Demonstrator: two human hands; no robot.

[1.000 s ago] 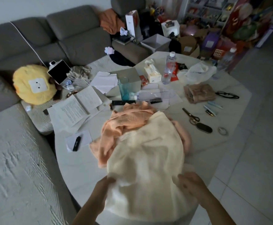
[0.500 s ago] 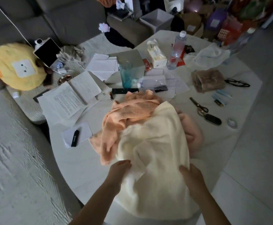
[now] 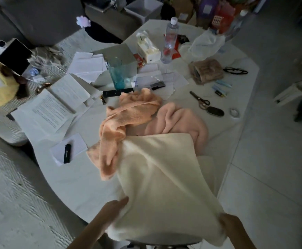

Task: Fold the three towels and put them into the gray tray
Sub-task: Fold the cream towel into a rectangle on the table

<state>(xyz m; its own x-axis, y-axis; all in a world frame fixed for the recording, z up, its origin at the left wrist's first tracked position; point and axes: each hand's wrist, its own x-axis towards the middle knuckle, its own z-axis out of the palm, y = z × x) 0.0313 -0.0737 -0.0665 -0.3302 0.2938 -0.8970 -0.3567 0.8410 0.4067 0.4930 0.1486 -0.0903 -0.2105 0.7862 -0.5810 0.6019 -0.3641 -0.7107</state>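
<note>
A cream towel is stretched out over the near edge of the white table. My left hand grips its near left corner and my right hand grips its near right corner. Its far edge lies on the two other towels. An orange towel lies crumpled at the table's middle, and a pink towel is bunched to its right. A gray tray stands on the seat beyond the table's far edge.
Papers, a teal glass, a water bottle, a tissue box, scissors, glasses and a black lighter crowd the far and left parts of the table. A gray sofa runs along the left.
Both hands have pulled the cream towel toward me and spread it taut, which uncovers the pink towel. The camera has tipped downward and closer.
</note>
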